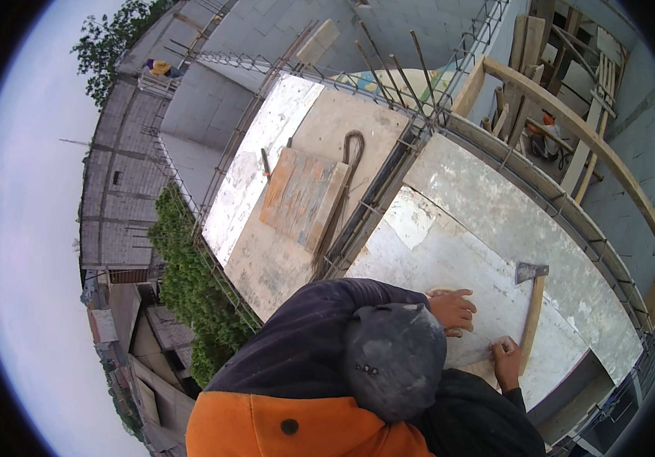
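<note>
Neither of my hands is in view. A co-worker in a dark cap (392, 358) and an orange and black jacket (304, 426) bends over pale panels (449, 247) right before me. The co-worker's left hand (453, 311) rests with bent fingers by the panel, partly over a small pale curved thing too hidden to name. Their right hand (506, 359) has its fingertips drawn together; what they hold, if anything, cannot be made out. Beside it lies a hatchet (533, 308) with a wooden handle. Farther left, a doubled bundle of thin wire (352, 152) lies beside a worn wooden board (297, 194).
A slim green-handled tool (265, 164) lies left of the board. Rebar cages (373, 206) divide the panels, and upright bars (407, 80) stick up behind. A curved-looking timber beam (579, 126) borders a deep drop at right, where a person (547, 137) is below. An opening (571, 396) gapes lower right.
</note>
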`<state>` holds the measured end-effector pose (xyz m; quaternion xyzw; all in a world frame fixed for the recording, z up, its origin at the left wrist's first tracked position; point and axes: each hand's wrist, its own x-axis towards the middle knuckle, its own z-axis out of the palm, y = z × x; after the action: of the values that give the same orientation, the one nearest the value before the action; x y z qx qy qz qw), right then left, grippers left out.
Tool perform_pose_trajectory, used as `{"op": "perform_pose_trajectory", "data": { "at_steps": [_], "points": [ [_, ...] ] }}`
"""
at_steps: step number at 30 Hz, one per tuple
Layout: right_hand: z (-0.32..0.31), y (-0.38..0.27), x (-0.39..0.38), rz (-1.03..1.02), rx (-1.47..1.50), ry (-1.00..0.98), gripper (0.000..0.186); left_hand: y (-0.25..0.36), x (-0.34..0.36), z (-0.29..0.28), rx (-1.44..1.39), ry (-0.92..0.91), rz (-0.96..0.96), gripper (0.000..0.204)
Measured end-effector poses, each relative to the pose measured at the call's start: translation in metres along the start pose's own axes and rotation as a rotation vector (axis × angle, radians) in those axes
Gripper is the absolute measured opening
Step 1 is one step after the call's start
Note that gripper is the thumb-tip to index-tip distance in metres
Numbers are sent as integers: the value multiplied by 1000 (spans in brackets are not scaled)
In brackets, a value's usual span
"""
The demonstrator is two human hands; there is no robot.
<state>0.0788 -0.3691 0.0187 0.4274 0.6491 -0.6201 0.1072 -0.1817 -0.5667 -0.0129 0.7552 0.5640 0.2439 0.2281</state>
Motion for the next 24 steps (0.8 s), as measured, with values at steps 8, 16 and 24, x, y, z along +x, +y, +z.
{"op": "perform_pose_trajectory", "data": {
  "at_steps": [8, 16, 24],
  "points": [
    [21, -49, -11, 40, 101, -209, 18, 15, 21, 3, -76, 24, -36, 26],
    [41, -61, -13, 0, 56, -309, 18, 20, 0, -11, -162, -15, -136, 15],
    [-17, -61, -17, -22, -54, -29, 23, 20, 48, -30, -345, -33, -178, 13]
  ]
}}
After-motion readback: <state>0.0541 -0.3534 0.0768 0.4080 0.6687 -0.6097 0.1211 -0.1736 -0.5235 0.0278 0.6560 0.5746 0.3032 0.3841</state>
